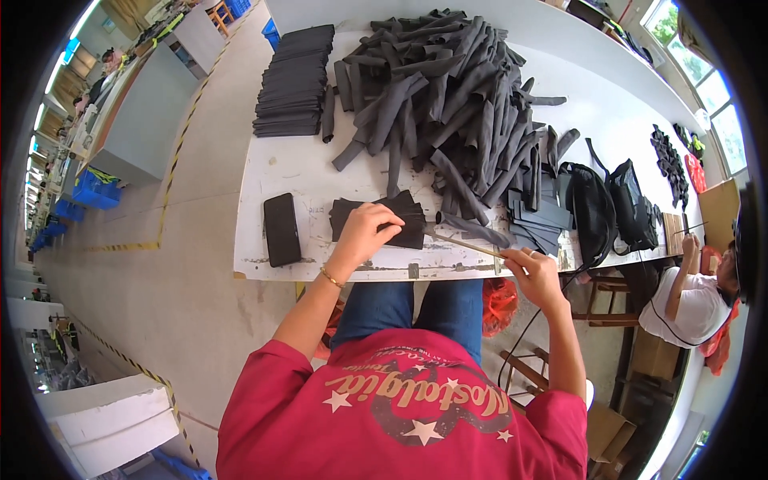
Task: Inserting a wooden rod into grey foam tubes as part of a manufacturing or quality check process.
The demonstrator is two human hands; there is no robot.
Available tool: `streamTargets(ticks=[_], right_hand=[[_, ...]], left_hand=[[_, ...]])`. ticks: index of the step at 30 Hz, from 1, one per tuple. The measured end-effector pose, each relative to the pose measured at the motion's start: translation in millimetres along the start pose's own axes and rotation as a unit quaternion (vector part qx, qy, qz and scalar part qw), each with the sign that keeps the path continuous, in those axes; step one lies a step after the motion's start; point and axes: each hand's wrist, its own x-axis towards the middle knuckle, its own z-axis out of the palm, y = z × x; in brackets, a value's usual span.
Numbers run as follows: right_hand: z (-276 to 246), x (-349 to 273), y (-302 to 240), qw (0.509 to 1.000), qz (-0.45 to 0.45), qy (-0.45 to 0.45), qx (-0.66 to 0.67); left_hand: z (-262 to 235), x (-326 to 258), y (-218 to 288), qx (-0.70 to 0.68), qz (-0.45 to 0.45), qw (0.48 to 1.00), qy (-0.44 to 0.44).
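My left hand (370,234) is over a fanned stack of dark grey fabric pieces (412,218) near the table's front edge. Its fingers are pressed together; whether they pinch a piece of fabric or something else is hidden. To its right, my right hand (534,276) is closed around one end of a thin, light-coloured stick (464,244). The stick slants up and left to the right edge of the stack. A dark fabric tube (474,230) lies just above the stick. Left of my left hand is a black smartphone (282,230), flat on the table.
A large heap of dark fabric tubes (448,88) covers the white table's (264,172) middle. Neatly piled strips (294,80) lie at the back left, flat grey pieces (540,220) and a black bag (590,210) to the right. Another person (688,300) sits far right.
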Motion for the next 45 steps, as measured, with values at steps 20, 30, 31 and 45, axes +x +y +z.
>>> streamTargets(ticks=[20,30,31,45], right_hand=[[178,23,-102,0.918,0.144,0.062,0.364],[168,-75,-82,0.876,0.218,-0.12,0.414],[160,-85,-76,0.877,0.224,-0.114,0.41],[86,-86,-59,0.979,0.118,0.063,0.156]], left_hand=[[63,-24,5,-0.753,-0.244,0.554,0.259],[19,-4,-13,-0.625,-0.324,0.633,0.321],[8,-2,-19,-0.627,-0.283,0.653,0.315],[32,30,8,-0.692,-0.318,0.552,0.34]])
